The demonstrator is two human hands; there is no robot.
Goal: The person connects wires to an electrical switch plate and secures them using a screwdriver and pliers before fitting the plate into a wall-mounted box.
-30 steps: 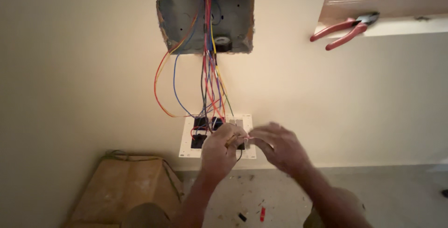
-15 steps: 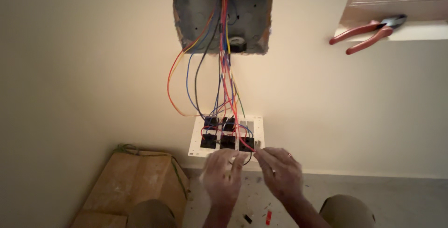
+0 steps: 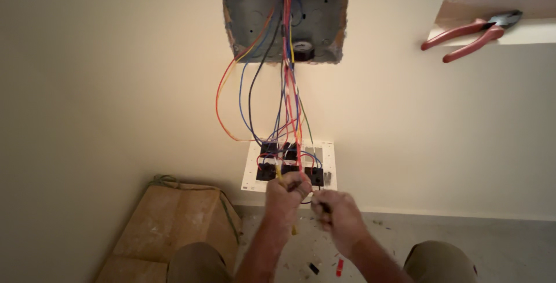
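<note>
Fingers of my left hand curl tight round a yellow wire under the hanging switch plate; my right hand pinches a dark wire end just beside, bare wall either side

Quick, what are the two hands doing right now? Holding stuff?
Left hand: closed in a fist around a yellow wire below the switch plate.
Right hand: closed on a small dark thing; what it is cannot be told.

Brown cardboard box on the floor, lower left
</note>
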